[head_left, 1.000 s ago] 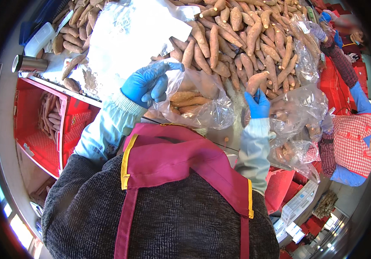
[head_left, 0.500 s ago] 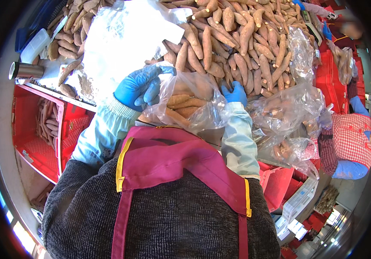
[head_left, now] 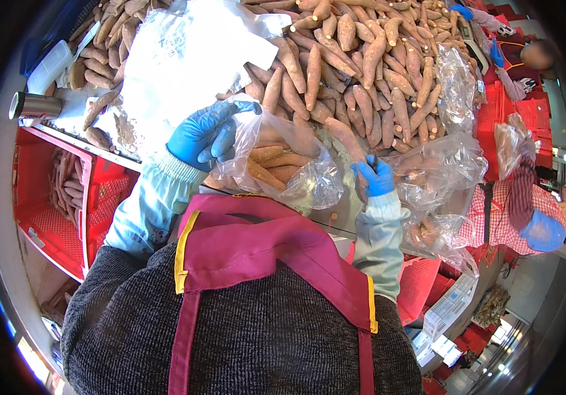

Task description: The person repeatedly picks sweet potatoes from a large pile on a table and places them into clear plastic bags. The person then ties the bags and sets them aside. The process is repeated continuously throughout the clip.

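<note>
Left arm: the upper arm (head_left: 108, 289), in a dark ribbed sleeve, spreads outward; the left forearm (head_left: 151, 197), in a pale blue sleeve, angles up and inward. Left wrist (head_left: 185, 163) is close to straight. Left hand (head_left: 201, 136), gloved in blue, has its upper fingers extended rightward, closed in a light pinch; its lower fingers (head_left: 223, 146) curl toward the palm.

Right arm: the right forearm (head_left: 380, 243), in a matching pale sleeve, rises almost vertically. Right hand (head_left: 375, 176), also gloved in blue, tips slightly left, its fingers bent in a grip.

The 2 hands stand well apart, the right lower in view. Torso (head_left: 263, 336) is centred below, in dark ribbed clothing.
</note>
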A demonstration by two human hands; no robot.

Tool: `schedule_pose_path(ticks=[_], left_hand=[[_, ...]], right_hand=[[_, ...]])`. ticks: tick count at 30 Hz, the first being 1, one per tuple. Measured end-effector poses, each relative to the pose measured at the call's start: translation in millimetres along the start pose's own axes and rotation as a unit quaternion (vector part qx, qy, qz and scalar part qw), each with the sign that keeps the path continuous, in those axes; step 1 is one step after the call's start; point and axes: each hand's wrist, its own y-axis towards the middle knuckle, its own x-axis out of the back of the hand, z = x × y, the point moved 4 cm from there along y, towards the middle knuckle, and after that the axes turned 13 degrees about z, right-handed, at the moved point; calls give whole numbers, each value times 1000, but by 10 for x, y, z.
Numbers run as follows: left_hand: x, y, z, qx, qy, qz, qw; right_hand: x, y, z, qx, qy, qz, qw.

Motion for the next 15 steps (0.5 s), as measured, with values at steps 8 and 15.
schedule_pose_path(ticks=[8, 15], left_hand=[[-54, 130, 41, 17, 3, -55, 998], [-32, 17, 0, 13, 21, -53, 998]], right_hand=[[-642, -165, 631, 64, -165, 42, 983], [-744, -133, 18, 41, -530, -92, 842]])
